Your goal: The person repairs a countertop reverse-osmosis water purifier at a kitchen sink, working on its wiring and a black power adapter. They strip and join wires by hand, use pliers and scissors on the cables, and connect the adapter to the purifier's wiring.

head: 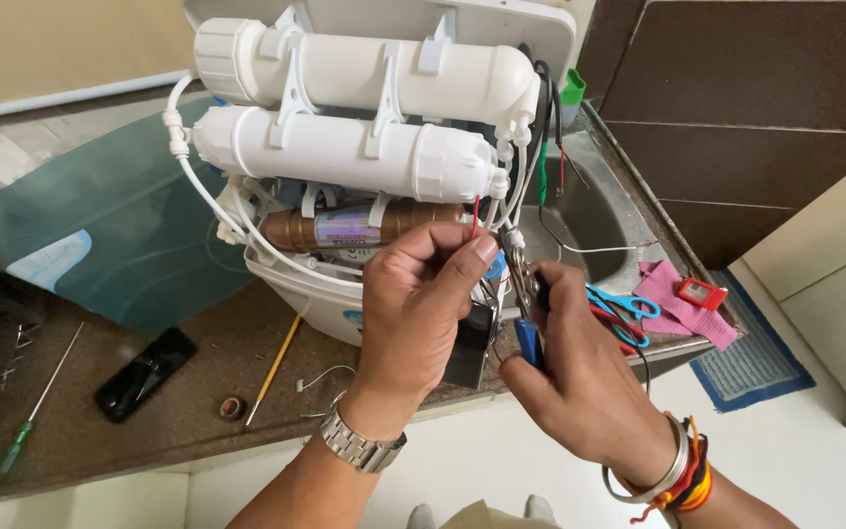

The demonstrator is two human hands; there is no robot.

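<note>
A: Up close, at a kitchen counter (198,421): a person's left hand (418,309), fingers closed narrow, pinches a thin red wire (475,214) just in front of an opened water purifier (364,147). The right hand (580,377) is wrapped around blue-handled pliers (524,309), whose nose points up toward the wire's end.

B: And the wire sits where, exactly?

A: Right below the lower white filter housing (345,152), beside the brown membrane cartridge (364,225) (white tubing crowds in on every side). A small black box (469,345) hangs just under the left hand.

B: What makes for a clean job at this point?

A: Judging from the grip, steadiness. The pinch should hold the wire taut and still while the pliers close only on its tip, clear of the tubing and the loose black wires (545,118) nearby. A light squeeze seems wiser than a hard one; the strand looks thin.

B: Anything else within reach?

A: Scissors (629,309) on a pink cloth (682,299) by the sink (589,220); a green-handled screwdriver (36,416) and a dark phone (146,373) lie well to the left.
</note>
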